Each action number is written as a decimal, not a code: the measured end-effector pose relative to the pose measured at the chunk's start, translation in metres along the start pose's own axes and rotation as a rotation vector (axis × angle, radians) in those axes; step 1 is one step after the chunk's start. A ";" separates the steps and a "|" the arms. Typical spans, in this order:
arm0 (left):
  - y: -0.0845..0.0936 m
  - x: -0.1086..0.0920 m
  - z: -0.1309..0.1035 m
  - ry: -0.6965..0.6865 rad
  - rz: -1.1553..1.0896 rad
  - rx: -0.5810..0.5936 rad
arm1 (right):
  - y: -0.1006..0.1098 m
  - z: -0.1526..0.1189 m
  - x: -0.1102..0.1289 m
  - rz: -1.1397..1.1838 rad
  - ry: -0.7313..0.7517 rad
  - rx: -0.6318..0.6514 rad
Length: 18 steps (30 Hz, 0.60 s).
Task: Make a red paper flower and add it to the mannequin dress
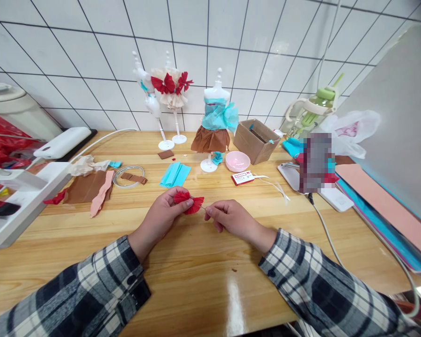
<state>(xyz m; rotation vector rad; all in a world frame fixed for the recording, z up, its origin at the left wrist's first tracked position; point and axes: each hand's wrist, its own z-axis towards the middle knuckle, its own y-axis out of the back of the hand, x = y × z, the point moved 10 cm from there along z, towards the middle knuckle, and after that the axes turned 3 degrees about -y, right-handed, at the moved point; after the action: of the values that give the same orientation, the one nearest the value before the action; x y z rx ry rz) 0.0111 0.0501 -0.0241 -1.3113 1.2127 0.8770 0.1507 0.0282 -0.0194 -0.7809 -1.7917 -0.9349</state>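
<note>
Between the thumb and fingers of my left hand is a red crepe paper bow, pleated and fanned out on both sides. My right hand is closed in a pinch just right of the bow. A thin strand, like wire or thread, runs from the bow to its fingertips; its exact kind is too small to tell. Behind my hands lie folded turquoise paper and a small mannequin in a turquoise top and brown skirt.
Two more small mannequins stand by the tiled wall. A pink bowl, cardboard box and small red-and-white packet are at back centre. Paper scraps and a tape roll lie left; paper sheets and a cable right.
</note>
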 end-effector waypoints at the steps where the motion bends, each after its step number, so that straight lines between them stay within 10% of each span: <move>1: 0.000 0.000 0.000 0.000 -0.001 -0.003 | 0.000 0.000 0.000 -0.003 0.002 0.002; 18: 0.000 0.003 0.002 0.002 -0.045 0.015 | -0.001 0.001 -0.001 -0.005 0.012 0.005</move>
<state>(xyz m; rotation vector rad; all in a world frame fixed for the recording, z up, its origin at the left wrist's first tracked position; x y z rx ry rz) 0.0117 0.0511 -0.0277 -1.3227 1.1854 0.8330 0.1496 0.0280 -0.0209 -0.7666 -1.7856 -0.9359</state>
